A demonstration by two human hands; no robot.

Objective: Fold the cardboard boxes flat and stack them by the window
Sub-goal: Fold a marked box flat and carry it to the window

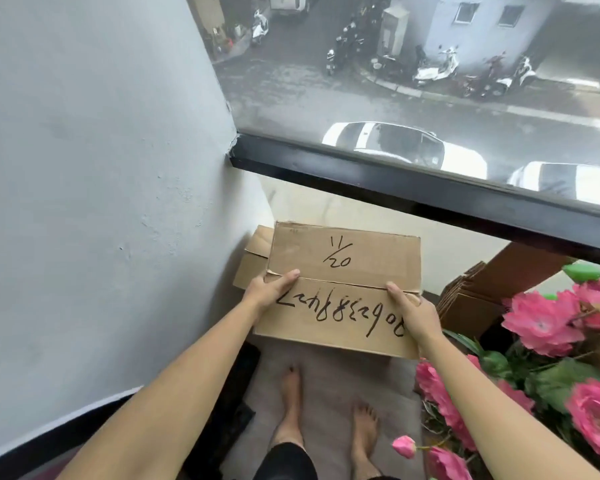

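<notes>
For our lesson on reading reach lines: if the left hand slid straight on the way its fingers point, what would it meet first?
The left hand points right along the flattened box; probably the right hand first.

Both hands grip a flattened cardboard box [343, 289] with marker scribbles, left hand [269, 289] and right hand [413, 311] at its sides, held over another flat box [252, 258] below the window [430, 81], pink flowers [541, 323] on the right.

Wall [84, 168] tight on the left, pink flowers [541, 320] and stacked cardboard [471, 299] crowding the right.
</notes>
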